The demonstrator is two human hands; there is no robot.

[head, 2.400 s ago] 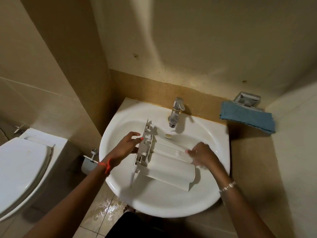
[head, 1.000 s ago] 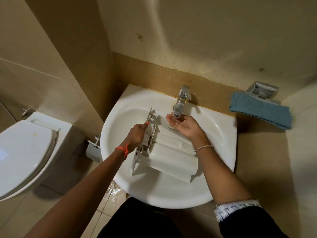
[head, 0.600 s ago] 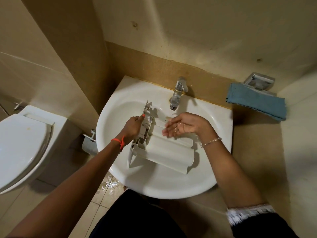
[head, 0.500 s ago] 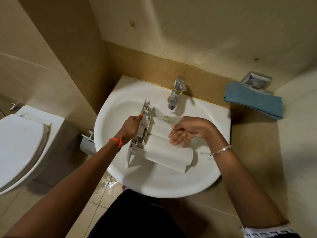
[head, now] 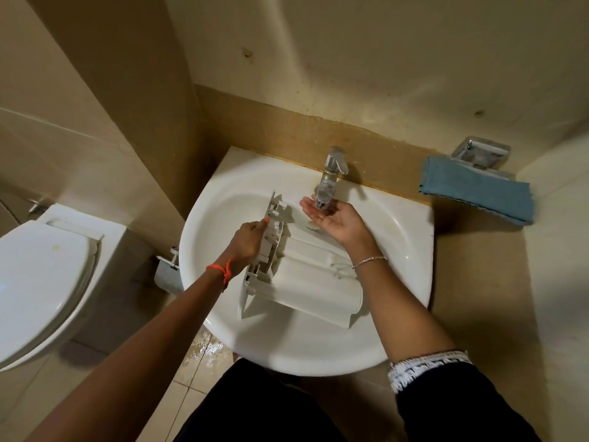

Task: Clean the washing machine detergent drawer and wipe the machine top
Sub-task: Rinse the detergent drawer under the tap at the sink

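Rinsing seems midway: detergent drawer (head: 312,282) lies in the sink (head: 287,355), left hand (head: 247,240) gripping its nine o'clock end, right hand (head: 338,218) cupped loose and empty under the tap (head: 330,180) at twelve o'clock, with the machine-top wiping apparently left to do.

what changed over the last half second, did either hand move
The right hand left the detergent drawer and went back under the tap, palm up and cupped, holding nothing. The left hand kept its grip on the drawer's ribbed end. The drawer stayed lying in the sink, and the blue cloth did not move.
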